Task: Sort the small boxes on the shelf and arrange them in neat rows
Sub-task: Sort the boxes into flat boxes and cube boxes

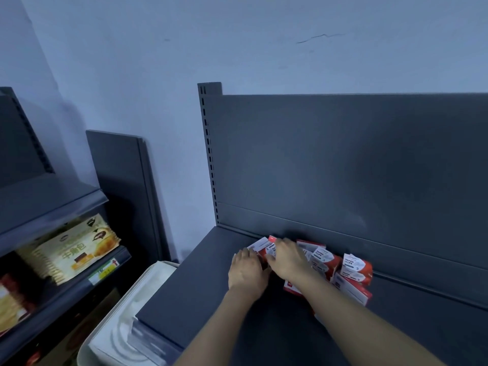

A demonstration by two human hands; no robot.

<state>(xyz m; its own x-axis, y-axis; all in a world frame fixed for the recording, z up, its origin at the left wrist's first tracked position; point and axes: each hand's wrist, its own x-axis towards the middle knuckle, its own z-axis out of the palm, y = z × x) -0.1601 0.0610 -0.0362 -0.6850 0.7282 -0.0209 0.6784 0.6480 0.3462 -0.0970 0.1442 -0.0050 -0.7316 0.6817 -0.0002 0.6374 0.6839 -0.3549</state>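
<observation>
Your left hand (247,273) and right hand (288,260) cover red-white cardboard boxes (356,270); grip state cannot be told. Matte grey metal shelf (198,286).

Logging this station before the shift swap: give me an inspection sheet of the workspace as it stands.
Surface: dark grey shelf, back panel behind.
Job's things: small boxes, red and white, heaped loosely against the back panel, not in rows.
Clutter: nothing seen.
Grippers: left hand and right hand on the heap's left end; grip unclear.
Cables: nothing seen.
Surroundings: snack packs on the neighbouring unit; white bin below; loose panel against the wall.
</observation>
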